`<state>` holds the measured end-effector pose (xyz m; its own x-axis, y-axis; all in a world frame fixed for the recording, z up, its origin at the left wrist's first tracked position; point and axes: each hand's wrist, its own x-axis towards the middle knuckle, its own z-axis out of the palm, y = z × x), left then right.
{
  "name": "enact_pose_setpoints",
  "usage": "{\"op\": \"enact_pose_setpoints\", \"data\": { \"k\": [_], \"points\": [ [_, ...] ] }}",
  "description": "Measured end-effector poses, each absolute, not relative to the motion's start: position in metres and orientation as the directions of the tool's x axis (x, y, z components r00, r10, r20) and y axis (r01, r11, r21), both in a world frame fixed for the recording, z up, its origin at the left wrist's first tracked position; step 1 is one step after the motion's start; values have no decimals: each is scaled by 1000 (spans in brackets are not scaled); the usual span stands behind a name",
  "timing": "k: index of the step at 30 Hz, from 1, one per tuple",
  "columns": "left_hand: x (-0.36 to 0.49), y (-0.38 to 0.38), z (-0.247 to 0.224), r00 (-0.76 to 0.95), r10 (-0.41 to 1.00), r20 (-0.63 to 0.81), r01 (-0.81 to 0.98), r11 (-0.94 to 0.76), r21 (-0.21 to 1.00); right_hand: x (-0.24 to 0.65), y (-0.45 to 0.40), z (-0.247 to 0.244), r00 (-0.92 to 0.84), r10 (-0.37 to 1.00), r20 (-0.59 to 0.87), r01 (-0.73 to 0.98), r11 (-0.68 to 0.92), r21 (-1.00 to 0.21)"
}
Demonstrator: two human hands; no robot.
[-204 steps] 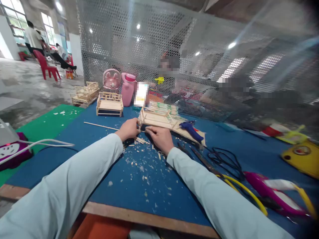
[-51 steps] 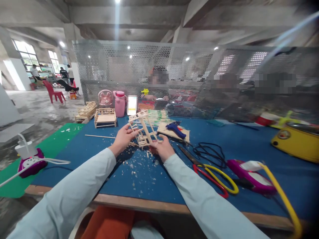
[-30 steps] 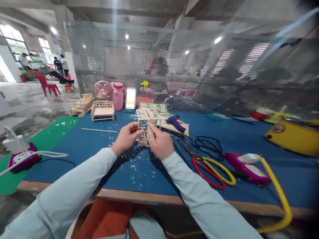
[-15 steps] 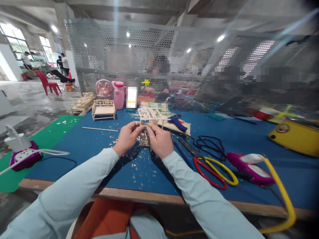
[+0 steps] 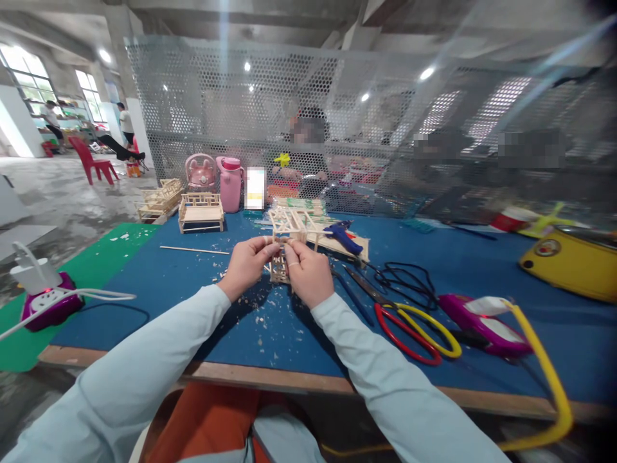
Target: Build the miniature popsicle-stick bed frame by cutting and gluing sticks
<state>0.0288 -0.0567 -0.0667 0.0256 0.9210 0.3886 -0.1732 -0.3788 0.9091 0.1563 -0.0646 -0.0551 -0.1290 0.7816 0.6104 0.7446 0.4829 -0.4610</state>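
Both hands meet over a small frame of thin wooden sticks (image 5: pixel 280 270) near the middle of the table. My left hand (image 5: pixel 247 265) pinches its top from the left, thumb and forefinger together. My right hand (image 5: pixel 309 271) pinches it from the other side, the fingertips of the two hands almost touching. The fingers cover the top of the frame, so the exact piece between them cannot be made out. Just behind stands a larger pale stick structure (image 5: pixel 289 222). A blue glue gun (image 5: pixel 344 238) lies to its right on a wooden board.
Large scissors (image 5: pixel 417 334) with red and yellow handles lie right of my hands, near a black cable (image 5: pixel 409 280) and a purple power strip (image 5: pixel 486 328). A loose stick (image 5: pixel 194 250) and a small wooden bench model (image 5: pixel 201 213) are left. A perforated screen (image 5: pixel 231 96) bounds the back.
My hands stay almost in place, with only a slight shift of the fingers on the frame. Far left, a person in dark clothes is no longer visible.
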Motion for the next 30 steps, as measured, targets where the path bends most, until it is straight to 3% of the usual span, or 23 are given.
{"op": "enact_pose_setpoints", "data": {
  "k": [14, 21, 23, 26, 30],
  "points": [
    [20, -57, -64, 150, 920, 361, -262, -315, 912, 168, -72, -60, -159, 736, 658, 741, 530, -413],
    [1, -50, -63, 400, 890, 220, -310, -95, 946, 183, -84, -57, 38, 624, 781, 600, 611, -517],
    [-7, -44, -64, 346, 916, 202, -263, -113, 958, 188, -80, -57, 149, 594, 791, 555, 612, -564],
    [-20, -35, -64, 112, 972, 204, -232, -174, 957, 196, -71, -56, 211, 622, 754, 503, 593, -629],
    [-32, -27, -66, -97, 975, 200, -189, -215, 958, 207, -58, -56, -40, 825, 564, 667, 442, -600]
  ]
}}
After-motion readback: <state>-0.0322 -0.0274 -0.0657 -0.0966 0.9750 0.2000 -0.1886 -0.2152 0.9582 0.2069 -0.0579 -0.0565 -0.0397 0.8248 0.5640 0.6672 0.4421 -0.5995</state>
